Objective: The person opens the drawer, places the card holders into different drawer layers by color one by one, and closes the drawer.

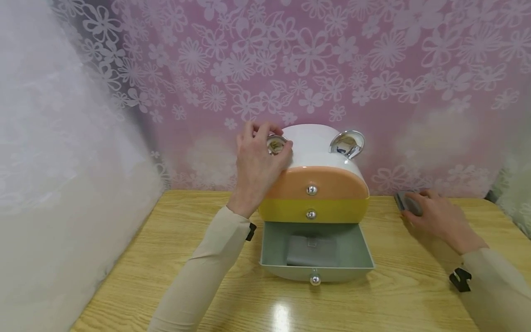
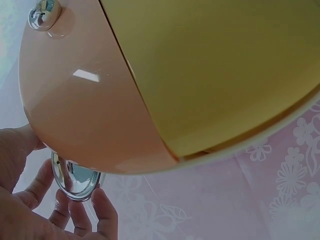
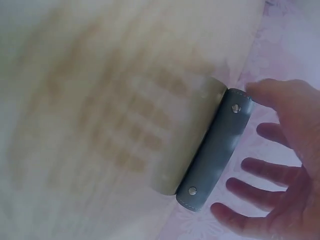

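My left hand (image 1: 258, 159) holds the left chrome ear-shaped handle (image 2: 77, 182) on top of a small rounded drawer box (image 1: 311, 145). In the left wrist view its fingers curl about the handle's rim, and the thumb is partly hidden behind the orange drawer front (image 2: 85, 90). Over at the right, my right hand (image 1: 439, 216) reaches over a dark grey case (image 3: 216, 150) with two metal studs. Its fingers are spread; the thumb tip is at one end of the case. The green bottom drawer (image 1: 317, 273) is pulled out, with a grey flap wallet (image 1: 311, 253) inside.
The yellow middle drawer (image 1: 286, 211) and the orange top one are closed, each with a chrome knob. Another chrome ear (image 1: 348, 143) rises at the box's right. A floral pink curtain (image 1: 249, 60) hangs behind the wooden table (image 1: 199, 295).
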{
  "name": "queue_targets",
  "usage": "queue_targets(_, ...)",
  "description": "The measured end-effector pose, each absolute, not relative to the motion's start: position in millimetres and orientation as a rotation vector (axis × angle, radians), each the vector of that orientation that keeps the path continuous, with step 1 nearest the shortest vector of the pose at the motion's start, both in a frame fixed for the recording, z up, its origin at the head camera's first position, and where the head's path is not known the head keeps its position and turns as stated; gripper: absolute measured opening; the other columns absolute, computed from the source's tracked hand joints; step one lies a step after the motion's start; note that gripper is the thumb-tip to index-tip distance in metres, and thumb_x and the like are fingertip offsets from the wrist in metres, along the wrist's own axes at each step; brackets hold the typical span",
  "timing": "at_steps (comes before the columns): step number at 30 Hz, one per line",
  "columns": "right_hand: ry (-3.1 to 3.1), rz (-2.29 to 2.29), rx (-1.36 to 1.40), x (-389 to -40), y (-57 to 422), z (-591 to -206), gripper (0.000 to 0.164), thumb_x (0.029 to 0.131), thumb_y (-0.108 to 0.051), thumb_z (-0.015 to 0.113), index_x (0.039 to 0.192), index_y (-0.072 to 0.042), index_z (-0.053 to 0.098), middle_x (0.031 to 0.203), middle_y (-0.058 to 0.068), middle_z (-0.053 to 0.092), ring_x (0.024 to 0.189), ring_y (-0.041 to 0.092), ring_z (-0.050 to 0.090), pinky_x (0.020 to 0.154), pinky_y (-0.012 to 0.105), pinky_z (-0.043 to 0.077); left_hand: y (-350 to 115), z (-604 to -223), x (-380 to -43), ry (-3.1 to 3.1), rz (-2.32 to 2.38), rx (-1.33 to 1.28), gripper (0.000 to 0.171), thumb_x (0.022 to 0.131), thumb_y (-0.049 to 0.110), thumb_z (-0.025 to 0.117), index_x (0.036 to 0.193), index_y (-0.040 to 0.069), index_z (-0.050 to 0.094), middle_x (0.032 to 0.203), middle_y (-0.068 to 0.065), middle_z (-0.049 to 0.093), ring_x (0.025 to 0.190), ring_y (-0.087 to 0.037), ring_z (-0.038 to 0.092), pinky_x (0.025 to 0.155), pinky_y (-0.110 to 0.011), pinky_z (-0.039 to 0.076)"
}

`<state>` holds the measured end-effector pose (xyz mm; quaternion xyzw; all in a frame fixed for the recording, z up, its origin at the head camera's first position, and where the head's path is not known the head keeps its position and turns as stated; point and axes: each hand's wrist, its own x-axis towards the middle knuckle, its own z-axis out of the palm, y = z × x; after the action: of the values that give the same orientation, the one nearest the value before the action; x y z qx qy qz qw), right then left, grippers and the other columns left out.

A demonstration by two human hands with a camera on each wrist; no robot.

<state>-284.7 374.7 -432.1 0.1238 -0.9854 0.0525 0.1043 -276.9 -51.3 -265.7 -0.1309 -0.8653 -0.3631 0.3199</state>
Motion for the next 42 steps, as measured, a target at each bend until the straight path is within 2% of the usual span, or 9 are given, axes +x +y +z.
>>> queue_targets(5, -3.017, 0.141, 0.333, -289.4, 380.6, -429.1, 0.070, 0.092, -0.037, 0.073, 0.143, 0.005, 0.050, 0.135, 0.046, 0.045, 0.107, 0.067, 0.054, 0.063, 0.065, 0.053, -51.2, -265.5, -275.4, -2.273, -0.955, -0.359, 0.023, 0.093, 0.033, 0.072, 0.108, 0.018, 0.065, 0.112, -0.006, 0.051, 0.105, -0.027, 0.046, 0.080, -0.038, 0.050)
queue_targets(10, -3.045, 0.117, 0.385, -294.0, 382.9, -428.2, 0.079, 0.090, -0.040, 0.075, 0.144, 0.009, 0.047, 0.129, 0.045, 0.048, 0.095, 0.056, 0.061, 0.067, 0.060, 0.053, -51.1, -265.7, -274.7, -2.258, -0.961, -0.370, 0.023, 0.093, 0.033, 0.072, 0.108, 0.017, 0.065, 0.112, -0.006, 0.051, 0.104, -0.027, 0.045, 0.081, -0.038, 0.048)
queue_targets(14, -3.055, 0.102, 0.403, -297.4, 383.4, -428.4, 0.080, 0.089, -0.040, 0.076, 0.143, 0.012, 0.048, 0.123, 0.045, 0.051, 0.089, 0.049, 0.064, 0.069, 0.057, 0.053, -51.3, -265.7, -274.1, -2.259, -0.963, -0.366, 0.022, 0.093, 0.033, 0.072, 0.108, 0.018, 0.065, 0.112, -0.006, 0.051, 0.104, -0.027, 0.046, 0.081, -0.038, 0.049)
queue_targets(23, -3.106, 0.126, 0.403, -298.8, 384.3, -428.0, 0.072, 0.090, -0.033, 0.074, 0.142, 0.010, 0.048, 0.125, 0.044, 0.056, 0.100, 0.057, 0.063, 0.074, 0.061, 0.053, -52.4, -266.2, -273.9, -2.262, -0.955, -0.363, 0.023, 0.093, 0.033, 0.072, 0.108, 0.017, 0.065, 0.112, -0.006, 0.051, 0.106, -0.027, 0.046, 0.083, -0.039, 0.049)
queue_targets(27, -3.119, 0.120, 0.407, -297.2, 383.6, -425.4, 0.069, 0.088, -0.025, 0.076, 0.141, 0.009, 0.049, 0.122, 0.044, 0.058, 0.097, 0.055, 0.065, 0.072, 0.059, 0.053, -52.6, -266.0, -274.4, -2.267, -0.958, -0.358, 0.023, 0.093, 0.033, 0.072, 0.108, 0.017, 0.065, 0.112, -0.006, 0.051, 0.105, -0.027, 0.046, 0.082, -0.038, 0.048)
queue_targets(34, -3.109, 0.130, 0.374, -288.8, 382.3, -419.5, 0.062, 0.086, -0.020, 0.076, 0.138, 0.006, 0.052, 0.115, 0.037, 0.062, 0.082, 0.038, 0.067, 0.054, 0.043, 0.049, -52.8, -264.7, -275.2, -2.274, -0.946, -0.359, 0.023, 0.094, 0.034, 0.071, 0.109, 0.018, 0.064, 0.113, -0.006, 0.051, 0.103, -0.027, 0.046, 0.083, -0.038, 0.048)
queue_targets(39, -3.037, 0.103, 0.418, -283.1, 380.2, -418.1, 0.056, 0.085, -0.016, 0.078, 0.132, 0.005, 0.056, 0.108, 0.032, 0.065, 0.073, 0.031, 0.065, 0.050, 0.040, 0.048, -52.6, -264.8, -274.6, -2.276, -0.945, -0.356, 0.023, 0.094, 0.034, 0.071, 0.109, 0.018, 0.064, 0.113, -0.006, 0.052, 0.104, -0.027, 0.046, 0.083, -0.038, 0.048)
queue_targets(42, -3.009, 0.082, 0.423, -280.0, 378.8, -417.1, 0.055, 0.085, -0.015, 0.080, 0.131, 0.005, 0.057, 0.107, 0.032, 0.065, 0.073, 0.032, 0.066, 0.050, 0.041, 0.049, -52.8, -265.3, -275.1, -2.273, -0.943, -0.361, 0.023, 0.094, 0.034, 0.071, 0.109, 0.017, 0.065, 0.113, -0.006, 0.052, 0.104, -0.027, 0.046, 0.082, -0.038, 0.048)
